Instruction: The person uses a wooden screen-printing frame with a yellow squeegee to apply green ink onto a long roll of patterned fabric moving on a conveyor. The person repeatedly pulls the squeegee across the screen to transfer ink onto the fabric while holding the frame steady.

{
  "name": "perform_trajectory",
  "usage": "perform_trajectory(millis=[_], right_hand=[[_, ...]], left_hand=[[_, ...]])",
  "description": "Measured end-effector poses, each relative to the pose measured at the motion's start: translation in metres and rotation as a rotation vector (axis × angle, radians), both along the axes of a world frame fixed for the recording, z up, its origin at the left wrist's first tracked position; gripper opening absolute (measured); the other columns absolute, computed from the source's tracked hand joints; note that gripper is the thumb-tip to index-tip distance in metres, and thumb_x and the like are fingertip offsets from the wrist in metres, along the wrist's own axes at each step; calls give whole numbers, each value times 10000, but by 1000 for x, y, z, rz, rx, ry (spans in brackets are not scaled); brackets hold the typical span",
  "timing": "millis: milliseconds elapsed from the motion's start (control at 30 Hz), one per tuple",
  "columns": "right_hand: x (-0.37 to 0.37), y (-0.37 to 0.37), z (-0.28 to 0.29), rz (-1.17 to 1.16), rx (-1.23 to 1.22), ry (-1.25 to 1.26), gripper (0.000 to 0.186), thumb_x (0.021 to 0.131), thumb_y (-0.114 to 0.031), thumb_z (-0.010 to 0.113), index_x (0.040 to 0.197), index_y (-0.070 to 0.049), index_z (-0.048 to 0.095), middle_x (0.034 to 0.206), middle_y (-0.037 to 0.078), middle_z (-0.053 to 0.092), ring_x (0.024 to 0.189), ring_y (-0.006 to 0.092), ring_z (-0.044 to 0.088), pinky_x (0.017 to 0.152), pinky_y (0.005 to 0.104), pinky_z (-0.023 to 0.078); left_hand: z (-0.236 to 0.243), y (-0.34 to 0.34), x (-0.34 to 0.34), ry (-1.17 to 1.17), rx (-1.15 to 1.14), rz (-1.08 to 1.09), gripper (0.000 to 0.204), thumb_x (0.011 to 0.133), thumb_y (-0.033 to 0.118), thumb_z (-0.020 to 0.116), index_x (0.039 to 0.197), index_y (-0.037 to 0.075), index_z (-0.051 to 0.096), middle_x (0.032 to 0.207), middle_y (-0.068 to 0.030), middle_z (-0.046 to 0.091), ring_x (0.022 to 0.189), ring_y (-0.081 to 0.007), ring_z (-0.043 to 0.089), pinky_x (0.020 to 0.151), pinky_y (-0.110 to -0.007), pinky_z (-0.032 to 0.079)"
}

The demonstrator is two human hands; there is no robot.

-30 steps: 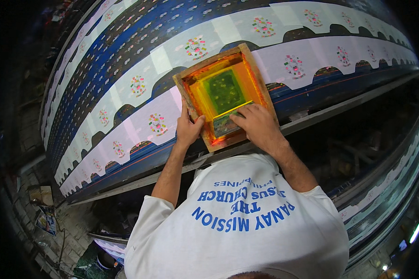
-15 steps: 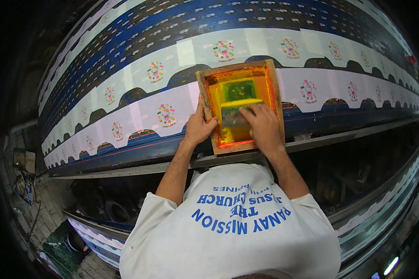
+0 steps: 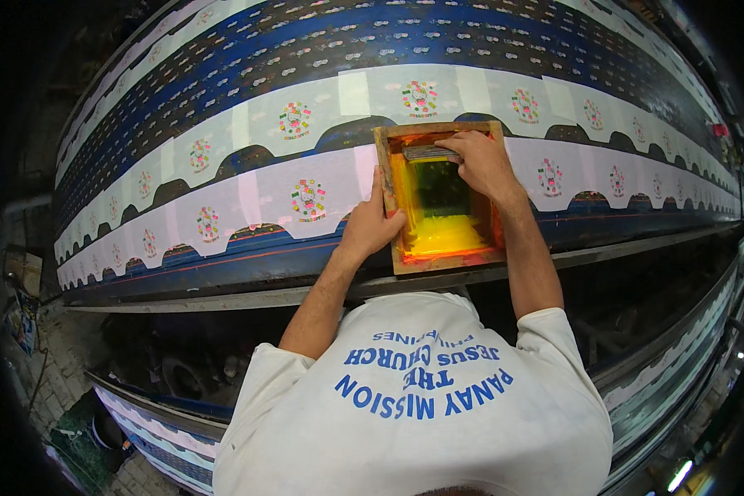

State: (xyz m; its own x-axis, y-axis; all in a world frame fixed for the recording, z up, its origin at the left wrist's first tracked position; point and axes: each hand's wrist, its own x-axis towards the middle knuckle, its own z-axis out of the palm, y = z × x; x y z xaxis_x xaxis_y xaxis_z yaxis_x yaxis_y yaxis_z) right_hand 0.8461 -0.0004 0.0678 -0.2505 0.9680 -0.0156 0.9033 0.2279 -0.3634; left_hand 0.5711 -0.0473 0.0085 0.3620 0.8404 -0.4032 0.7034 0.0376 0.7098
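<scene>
We work at the near edge of a long blue table [image 3: 248,255], where a wooden frame [image 3: 450,264] stands over the near row of pale pink pieces [image 3: 260,198]. Our left hand [image 3: 370,225] has hold of its left side, thumb bent onto the rim and forefinger stretched along the outside; we cannot tell how the other fingers lie. Our right hand [image 3: 488,165] reaches inside, fingers closed on a flat squeegee [image 3: 428,153] at the far end. Bright yellow ink [image 3: 442,236] covers the near part, with a dark green patch [image 3: 442,192] beyond. Whiter pieces [image 3: 252,128] with colourful prints lie farther off.
</scene>
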Motion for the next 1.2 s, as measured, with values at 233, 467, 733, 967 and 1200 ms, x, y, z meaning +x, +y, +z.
perform_trajectory(millis=[233,467,733,967,1200], right_hand=[[0,-62,13,-33,-144,47,517,838,92,669,1301,-95,804,1276,147,778,1223,369,704,1077,477,566],[-17,-162,2,-80,-109,47,587,798,98,718,1341,-113,786,1355,115,736,1281,346,677,1111,474,550],[-13,-163,6,-46,-100,34,700,815,96,754,1464,-162,715,1421,112,717,1332,324,658,1166,475,524],[28,-167,6,-57,51,114,649,816,66,769,1430,-142,732,1391,93,739,1311,318,665,1153,495,520],[161,-187,5,-119,148,122,466,865,36,720,1303,-105,797,1338,95,750,1304,317,666,1141,502,531]], left_hand=[[6,4,-3,70,9,-81,1125,986,433,662,1738,-46,-23,879,-311,767,812,-516,767,767,-569,636],[-6,0,-4,-37,-7,-58,1109,996,382,658,1730,-56,-49,832,-287,764,742,-468,770,703,-548,636],[-3,2,-4,-59,-54,-9,1116,996,331,687,1733,-51,-59,891,-298,774,803,-479,776,730,-539,627],[12,-7,33,-80,17,28,1095,995,226,704,1743,-35,-51,909,-265,788,764,-377,795,670,-449,629],[-9,-15,168,-162,101,36,1117,982,231,735,1754,-10,-36,904,-230,793,736,-345,789,645,-430,610]])
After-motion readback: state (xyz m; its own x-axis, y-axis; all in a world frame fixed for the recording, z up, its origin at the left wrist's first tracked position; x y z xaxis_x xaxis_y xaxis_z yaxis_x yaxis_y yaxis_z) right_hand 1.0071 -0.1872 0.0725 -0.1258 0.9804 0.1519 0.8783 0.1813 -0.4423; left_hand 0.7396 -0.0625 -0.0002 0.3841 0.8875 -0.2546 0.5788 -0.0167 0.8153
